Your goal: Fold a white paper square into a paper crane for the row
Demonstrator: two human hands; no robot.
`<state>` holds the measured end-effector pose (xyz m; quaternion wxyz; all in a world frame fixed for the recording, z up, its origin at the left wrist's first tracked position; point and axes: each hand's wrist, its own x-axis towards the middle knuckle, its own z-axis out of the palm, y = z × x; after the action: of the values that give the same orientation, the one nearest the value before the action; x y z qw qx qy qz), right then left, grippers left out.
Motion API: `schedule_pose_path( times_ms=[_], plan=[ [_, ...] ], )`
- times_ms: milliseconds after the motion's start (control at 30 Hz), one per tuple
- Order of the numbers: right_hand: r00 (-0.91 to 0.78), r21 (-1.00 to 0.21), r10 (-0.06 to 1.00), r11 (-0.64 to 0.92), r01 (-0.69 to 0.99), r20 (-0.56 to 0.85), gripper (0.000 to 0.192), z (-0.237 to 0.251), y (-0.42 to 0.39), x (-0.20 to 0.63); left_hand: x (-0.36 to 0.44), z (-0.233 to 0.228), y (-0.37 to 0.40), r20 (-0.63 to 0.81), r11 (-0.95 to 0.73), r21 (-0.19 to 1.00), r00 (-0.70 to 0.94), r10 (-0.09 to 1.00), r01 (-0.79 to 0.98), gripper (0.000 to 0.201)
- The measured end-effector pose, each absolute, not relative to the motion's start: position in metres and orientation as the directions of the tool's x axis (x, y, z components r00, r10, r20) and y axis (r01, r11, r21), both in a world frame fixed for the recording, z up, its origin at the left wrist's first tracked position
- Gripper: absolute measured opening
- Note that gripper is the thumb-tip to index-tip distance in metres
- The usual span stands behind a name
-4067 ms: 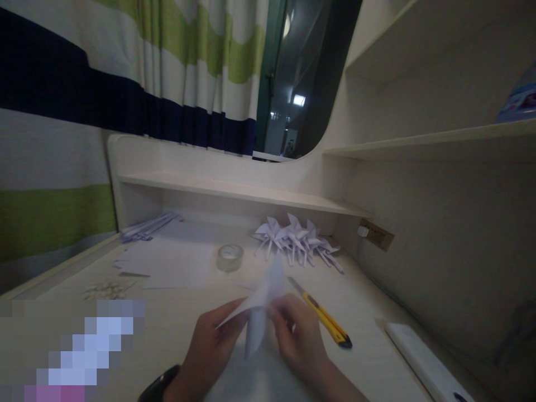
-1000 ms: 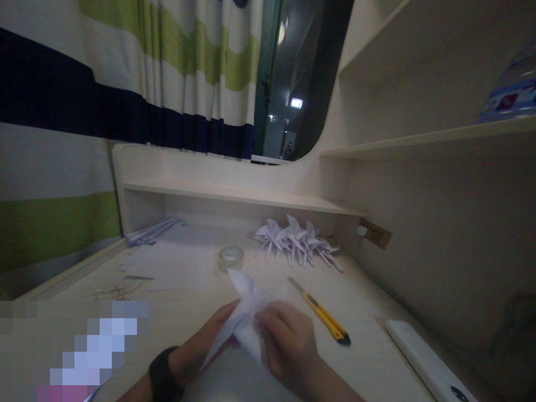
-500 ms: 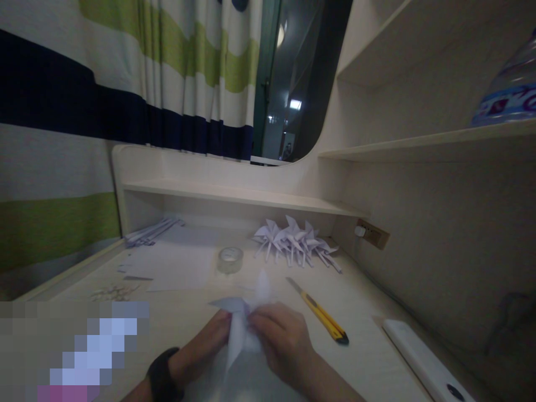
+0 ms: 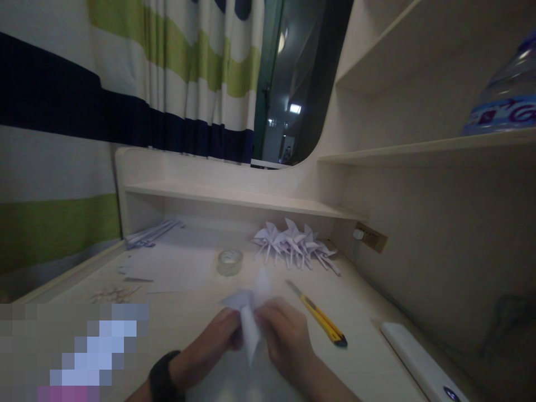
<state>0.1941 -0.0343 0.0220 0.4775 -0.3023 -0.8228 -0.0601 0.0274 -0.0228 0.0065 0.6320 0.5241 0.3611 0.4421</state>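
Both hands pinch one folded white paper piece (image 4: 250,318) low centre of frame, raised just off the worktop (image 4: 188,312). Left hand (image 4: 211,349) grips its left side, right hand (image 4: 285,340) the right, thumbs meeting at the fold, probably to keep the crease tight. Yellow utility knife (image 4: 320,322) lies right of them, tape roll (image 4: 229,262) and finished paper pinwheels (image 4: 295,244) behind, likely clear of the folding.

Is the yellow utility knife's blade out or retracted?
Out: a thin grey blade projects from the yellow utility knife lying on the pale wooden desk.
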Motion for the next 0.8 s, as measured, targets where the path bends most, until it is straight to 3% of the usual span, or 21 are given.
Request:
schedule_pose_path(
  times_ms=[133,300,400,467,533,633,800],
  plan=[
    [-0.309,-0.286,0.484,0.810,0.513,0.818,0.018,0.027,-0.034,0.194,0.037,0.008,-0.019,0.138,-0.103,0.986,0.304,0.943,-0.129,0.042],
    [-0.093,-0.557,0.652,0.705,0.438,0.753,0.015,0.042,-0.028,0.200,0.036,0.023,-0.004,0.252,-0.243,0.968,0.277,0.927,-0.067,0.038],
    [0.064,-0.730,0.762,0.588,0.350,0.644,0.014,0.053,-0.018,0.212,0.019,0.036,0.016,0.329,-0.363,0.925,0.239,0.914,0.112,0.035],
    [0.168,-0.822,0.811,0.521,0.227,0.561,0.013,0.057,-0.008,0.223,0.004,0.039,0.034,0.388,-0.430,0.824,0.185,0.903,0.370,0.033],
    [0.249,-0.895,0.863,0.443,0.045,0.439,0.019,0.056,0.003,0.234,-0.009,0.033,0.052,0.430,-0.444,0.566,0.210,0.878,0.695,0.028],
    [0.322,-0.927,0.907,0.337,-0.164,0.273,0.023,0.046,0.019,0.246,-0.020,0.014,0.074,0.409,-0.438,0.452,0.256,0.876,0.777,0.018],
    [0.251,-0.907,0.946,0.278,-0.316,0.202,0.028,0.027,0.028,0.249,-0.016,-0.015,0.096,0.333,-0.445,0.385,0.328,0.884,0.809,0.018]
  ],
)
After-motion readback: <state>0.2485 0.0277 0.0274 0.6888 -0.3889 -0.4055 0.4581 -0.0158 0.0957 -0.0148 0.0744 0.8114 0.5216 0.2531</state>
